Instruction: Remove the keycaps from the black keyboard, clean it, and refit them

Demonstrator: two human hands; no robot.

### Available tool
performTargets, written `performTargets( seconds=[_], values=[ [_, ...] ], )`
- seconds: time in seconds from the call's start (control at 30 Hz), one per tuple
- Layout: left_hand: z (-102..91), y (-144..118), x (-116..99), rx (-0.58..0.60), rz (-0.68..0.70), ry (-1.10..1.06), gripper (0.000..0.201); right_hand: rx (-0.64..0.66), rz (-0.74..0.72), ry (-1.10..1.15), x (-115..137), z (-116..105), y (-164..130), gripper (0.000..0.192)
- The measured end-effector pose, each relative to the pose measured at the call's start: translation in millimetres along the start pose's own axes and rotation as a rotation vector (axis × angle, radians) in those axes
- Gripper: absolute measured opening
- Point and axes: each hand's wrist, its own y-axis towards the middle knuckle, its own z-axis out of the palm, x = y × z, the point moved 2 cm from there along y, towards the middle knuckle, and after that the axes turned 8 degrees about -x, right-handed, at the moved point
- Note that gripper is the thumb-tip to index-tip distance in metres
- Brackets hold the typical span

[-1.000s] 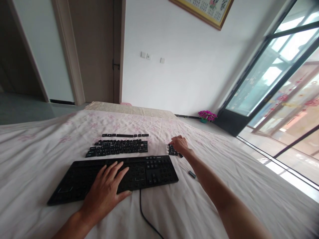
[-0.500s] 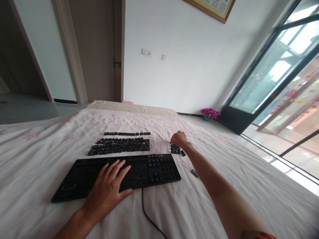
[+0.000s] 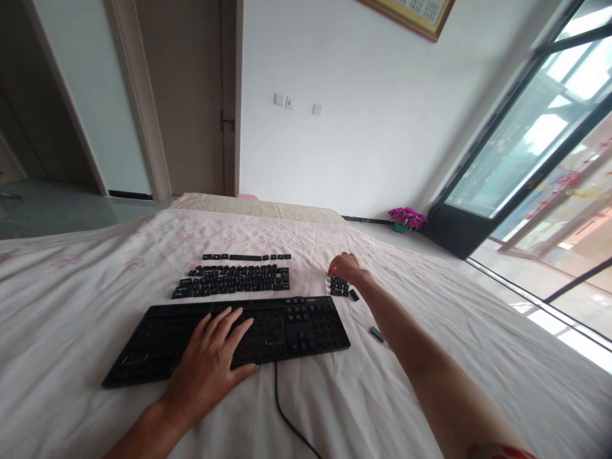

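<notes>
A black keyboard (image 3: 296, 325) with its keycaps taken off lies on a bed covered by a white sheet with pink flowers (image 3: 71, 293). My left hand (image 3: 213, 360) rests flat on the keyboard's middle, fingers spread. Rows of loose black keycaps (image 3: 234, 280) lie behind the keyboard. A smaller cluster of keycaps (image 3: 340, 287) sits to the right, and my right hand (image 3: 347, 266) reaches over its far end, fingers curled down onto them. Whether a keycap is pinched there is hidden.
The keyboard's black cable (image 3: 282, 408) runs toward me over the sheet. A thin clear tool with a dark tip (image 3: 368, 325) lies right of the keyboard. Beyond the bed are a door (image 3: 191, 95), a white wall, a pot of purple flowers (image 3: 406, 218) and glass sliding doors (image 3: 535, 146).
My right hand has shifted from the near end of the small keycap cluster to its far end. The left hand stays on the keyboard. The view has shifted slightly.
</notes>
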Motion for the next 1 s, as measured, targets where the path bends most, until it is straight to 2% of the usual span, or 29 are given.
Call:
performTargets(
  seconds=[0.23, 0.37, 0.53, 0.6, 0.7, 0.83, 1.0],
  values=[
    [-0.3, 0.2, 0.0, -0.006, 0.0, -0.006, 0.068, 0.012, -0.011, 0.011, 6.9, -3.8, 4.1, 0.012],
    [0.3, -0.4, 0.7, -0.004, -0.003, -0.004, 0.067, -0.04, -0.021, 0.031, 15.3, -15.7, -3.7, 0.01],
    [0.5, -0.7, 1.0, -0.03, 0.01, -0.014, 0.067, -0.147, -0.099, 0.139, 45.2, -34.1, -38.2, 0.021],
    [0.4, -0.6, 0.8, -0.018, 0.01, -0.01, 0.068, -0.22, -0.163, 0.325, 63.0, -40.0, -59.3, 0.021],
    [0.0, -0.4, 0.3, 0.004, -0.001, 0.001, 0.068, -0.297, -0.234, 0.451, 87.3, -47.3, -90.0, 0.021],
    [-1.3, 0.1, -0.4, 0.013, -0.001, 0.003, 0.068, -0.378, -0.268, 0.456, 105.9, -58.3, -114.8, 0.021],
    [-1.5, 0.0, -0.4, 0.014, -0.013, 0.007, 0.068, -0.398, -0.29, 0.389, 111.3, -67.1, -125.2, 0.019]
  ],
)
